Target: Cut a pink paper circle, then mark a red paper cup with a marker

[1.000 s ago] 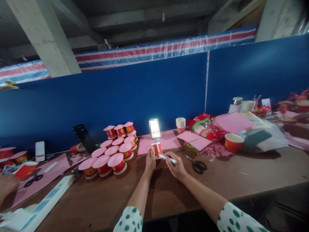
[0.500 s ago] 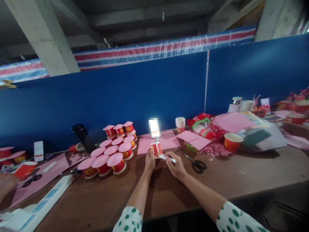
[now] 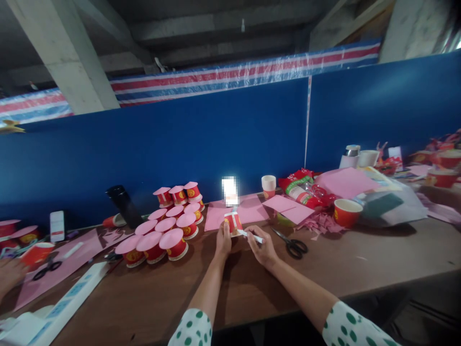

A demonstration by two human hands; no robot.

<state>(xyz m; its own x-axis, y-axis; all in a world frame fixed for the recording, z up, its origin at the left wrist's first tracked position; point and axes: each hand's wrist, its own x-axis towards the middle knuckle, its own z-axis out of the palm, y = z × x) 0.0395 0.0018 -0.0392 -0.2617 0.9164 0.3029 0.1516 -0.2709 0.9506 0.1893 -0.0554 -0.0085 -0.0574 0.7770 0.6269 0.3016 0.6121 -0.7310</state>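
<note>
A red paper cup with a white stripe and a gold emblem is held by my left hand, fingers closed on its left side. My right hand grips a white marker pen, whose tip points at the cup's lower edge. Whether the tip touches the cup I cannot tell. Beyond the cup lie pink paper sheets and a blurred-out bright upright object. Black scissors rest to the right of my right hand.
Left of my hands stand several red cups topped with pink discs. Behind them is a black bottle. A power strip and another person's hand are at far left. To the right are an open cup and pink paper shreds.
The cup in my left hand appears very slightly turned. Both hands stay in nearly the same place, with the pen still held at the cup's lower edge.
</note>
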